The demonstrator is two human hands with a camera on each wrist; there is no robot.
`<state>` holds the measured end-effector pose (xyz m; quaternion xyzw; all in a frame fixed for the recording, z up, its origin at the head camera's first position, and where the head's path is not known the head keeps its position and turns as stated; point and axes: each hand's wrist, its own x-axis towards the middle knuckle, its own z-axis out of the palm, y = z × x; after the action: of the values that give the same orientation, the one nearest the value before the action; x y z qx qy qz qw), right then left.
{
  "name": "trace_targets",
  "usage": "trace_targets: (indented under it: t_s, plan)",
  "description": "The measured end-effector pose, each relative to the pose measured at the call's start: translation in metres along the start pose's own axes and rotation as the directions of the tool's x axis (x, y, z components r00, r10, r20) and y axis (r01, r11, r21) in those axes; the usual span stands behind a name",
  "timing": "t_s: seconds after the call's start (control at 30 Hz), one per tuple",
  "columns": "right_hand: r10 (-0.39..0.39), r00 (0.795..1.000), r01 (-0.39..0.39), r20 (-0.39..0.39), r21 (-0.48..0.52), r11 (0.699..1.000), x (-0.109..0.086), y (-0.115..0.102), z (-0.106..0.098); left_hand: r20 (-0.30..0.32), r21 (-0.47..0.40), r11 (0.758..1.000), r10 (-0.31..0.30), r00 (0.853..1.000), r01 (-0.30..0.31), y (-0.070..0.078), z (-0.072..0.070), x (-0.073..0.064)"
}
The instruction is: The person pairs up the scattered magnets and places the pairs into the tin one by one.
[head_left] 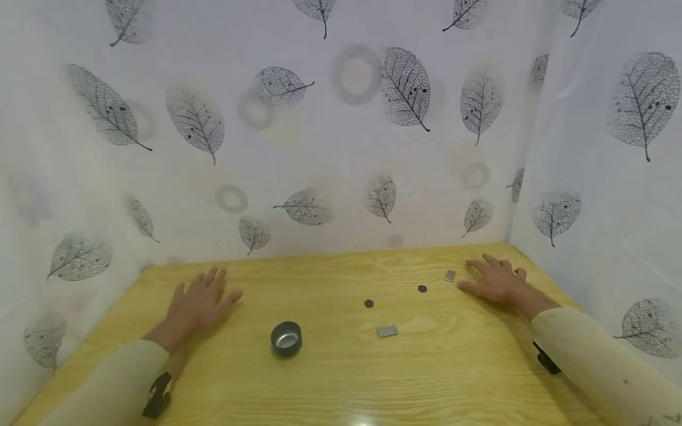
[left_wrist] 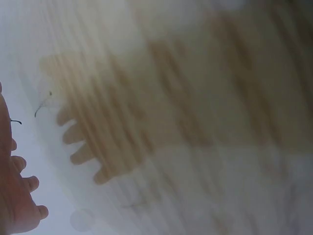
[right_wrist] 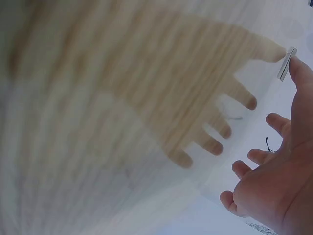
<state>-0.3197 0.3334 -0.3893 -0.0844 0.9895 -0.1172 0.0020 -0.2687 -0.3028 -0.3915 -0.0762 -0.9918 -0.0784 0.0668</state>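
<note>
My left hand (head_left: 198, 303) rests on the left of the table with its fingers spread, holding nothing; part of it (left_wrist: 19, 200) shows at the edge of the left wrist view. To its right stands a small dark metal cup (head_left: 286, 339) with a shiny inside. At the far right lies my right hand (head_left: 495, 284), fingers apart. Near its thumb is a small grey rectangular piece (head_left: 450, 276), which the right wrist view shows end-on (right_wrist: 287, 64); whether they touch I cannot tell. Two dark round discs (head_left: 369, 303) (head_left: 422, 289) and a larger grey rectangular piece (head_left: 387, 331) lie between the hands.
The table (head_left: 330, 384) has a yellow wood-grain top that reflects the hands in both wrist views. A white curtain (head_left: 341, 154) with a leaf print hangs along its back and sides. Each sleeve has a dark device at the wrist.
</note>
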Motion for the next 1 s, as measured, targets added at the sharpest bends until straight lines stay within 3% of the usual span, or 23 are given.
trace_targets:
  t_s: [0.3, 0.47, 0.77, 1.0]
  plan:
    - [-0.006, 0.999, 0.006, -0.036, -0.008, 1.000, 0.002, 0.001, 0.001, -0.006, 0.003, 1.000, 0.022, 1.000, -0.022, 0.007, 0.003, 0.001]
    - [-0.006, 0.999, 0.006, -0.050, 0.005, 1.000, 0.001, -0.002, 0.001, -0.039, 0.038, 0.998, 0.060, 0.997, -0.059, 0.013, 0.004, 0.003]
    - [-0.056, 0.996, 0.057, -0.072, 0.007, 0.998, 0.004, -0.006, 0.003, -0.050, 0.034, 0.996, 0.078, 0.996, -0.077, 0.021, 0.008, 0.004]
    - [-0.067, 0.995, 0.068, -0.067, 0.006, 0.998, 0.007, -0.006, 0.004, -0.111, 0.040, 0.993, 0.117, 0.987, -0.113, 0.030, 0.009, 0.010]
